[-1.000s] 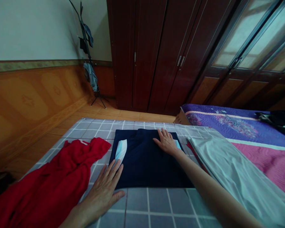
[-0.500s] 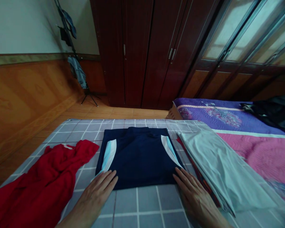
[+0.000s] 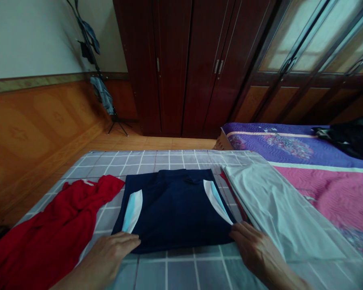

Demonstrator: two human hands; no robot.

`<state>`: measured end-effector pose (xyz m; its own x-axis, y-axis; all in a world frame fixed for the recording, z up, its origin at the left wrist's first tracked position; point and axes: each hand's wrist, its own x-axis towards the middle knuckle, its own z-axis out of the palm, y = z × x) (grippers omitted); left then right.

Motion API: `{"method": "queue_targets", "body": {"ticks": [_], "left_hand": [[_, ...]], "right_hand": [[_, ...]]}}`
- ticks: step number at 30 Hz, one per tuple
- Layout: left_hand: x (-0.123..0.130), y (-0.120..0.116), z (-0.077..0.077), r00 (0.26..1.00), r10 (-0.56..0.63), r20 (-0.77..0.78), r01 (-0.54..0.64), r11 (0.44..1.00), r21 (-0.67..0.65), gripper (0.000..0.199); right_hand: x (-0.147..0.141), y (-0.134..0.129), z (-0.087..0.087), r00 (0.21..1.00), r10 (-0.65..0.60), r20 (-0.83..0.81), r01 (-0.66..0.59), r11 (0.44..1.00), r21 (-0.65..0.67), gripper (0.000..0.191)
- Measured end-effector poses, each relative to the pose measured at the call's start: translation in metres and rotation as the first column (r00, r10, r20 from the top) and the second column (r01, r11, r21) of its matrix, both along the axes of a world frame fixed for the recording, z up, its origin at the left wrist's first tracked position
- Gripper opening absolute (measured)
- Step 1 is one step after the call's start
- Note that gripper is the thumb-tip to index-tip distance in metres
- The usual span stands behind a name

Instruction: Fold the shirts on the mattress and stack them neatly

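Note:
Folded navy shorts (image 3: pixel 175 213) with white and light-blue side panels lie in the middle of the checked bedsheet (image 3: pixel 196 268). My left hand (image 3: pixel 116 249) is closed at their near left corner, fingers pressed together over the fabric. At the near right corner, my right hand (image 3: pixel 252 241) pinches the edge in the same way. Both thumbs are mostly hidden. To the left lies a crumpled red garment (image 3: pixel 60 225), apart from my left hand. A pale grey-green folded cloth (image 3: pixel 275 209) lies just right of my right hand, over something dark red.
Beyond the bed stands a dark red wardrobe (image 3: pixel 172 72). A coat stand (image 3: pixel 101 88) with hanging clothes is at the back left. On the right is a purple and pink bedspread (image 3: pixel 314 181) with a black garment (image 3: pixel 353 137) on it.
My hands have gone from lying flat on the shorts' near corners to gripping them. The shorts have shifted slightly toward me, and their near edge looks wider.

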<state>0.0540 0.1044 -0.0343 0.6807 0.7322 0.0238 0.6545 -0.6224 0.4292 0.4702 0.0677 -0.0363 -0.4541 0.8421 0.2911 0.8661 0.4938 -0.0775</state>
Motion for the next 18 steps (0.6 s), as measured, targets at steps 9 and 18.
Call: {"method": "queue_targets", "body": {"ticks": [9,18], "left_hand": [[0.089,0.031,0.048,0.988,-0.093,-0.120,0.097,0.995,0.023,0.056],[0.144,0.083,-0.022,0.990,-0.027,-0.139,0.028,1.000,0.007,0.076]], "right_hand": [[0.010,-0.013,-0.005,0.898,-0.398,-0.189,0.344,0.902,-0.262,0.033],[0.012,0.007,-0.037,0.867,-0.497,-0.035,0.484,0.857,-0.177,0.035]]}}
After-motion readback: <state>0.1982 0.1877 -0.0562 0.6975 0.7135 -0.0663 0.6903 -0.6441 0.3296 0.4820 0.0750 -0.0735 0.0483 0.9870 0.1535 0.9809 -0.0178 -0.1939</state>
